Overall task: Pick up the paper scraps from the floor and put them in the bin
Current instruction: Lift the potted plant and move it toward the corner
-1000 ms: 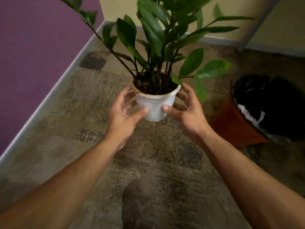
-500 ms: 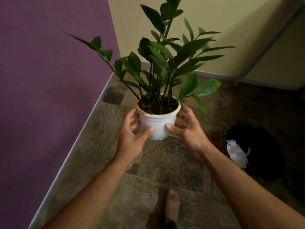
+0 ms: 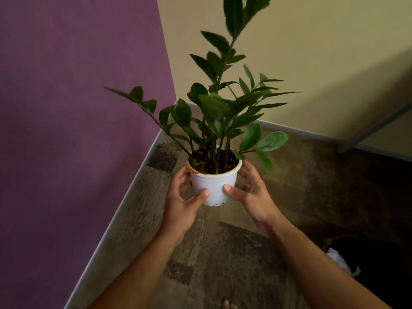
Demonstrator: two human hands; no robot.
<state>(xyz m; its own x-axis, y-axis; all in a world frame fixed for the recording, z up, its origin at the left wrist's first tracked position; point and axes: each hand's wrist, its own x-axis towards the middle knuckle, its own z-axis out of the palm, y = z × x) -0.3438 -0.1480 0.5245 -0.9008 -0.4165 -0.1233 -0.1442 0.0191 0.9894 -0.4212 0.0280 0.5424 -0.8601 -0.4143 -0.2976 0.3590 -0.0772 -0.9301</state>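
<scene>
1. Both hands hold a white plant pot (image 3: 213, 188) up off the floor (image 3: 223, 253). The left hand (image 3: 182, 198) wraps the pot's left side, with its thumb pressed on the front. The right hand (image 3: 250, 190) wraps the right side the same way.

2. The green plant (image 3: 219, 112) stands up tall in the pot. Its leaves reach toward the corner where the purple wall (image 3: 73, 108) meets the cream wall (image 3: 312, 52).

3. The bin (image 3: 379, 259) sits on the floor at about 4 o'clock from the hands, down in the picture's right corner. It is dark inside. White paper scraps (image 3: 338, 260) lie inside it by the near rim.

4. I see no scraps on the floor here, so I think the picking up may be done or nearly done.

5. The right hand is nearer the bin than the left hand. But both hands are full, so the pot must be put down first, I think.

6. A bare toe (image 3: 227, 305) peeks in at 6 o'clock.

7. A moment ago the pot was held the same way, low over the floor. Now more wall shows and the bin has slid down to the picture's edge. The hands have kept their hold.
</scene>
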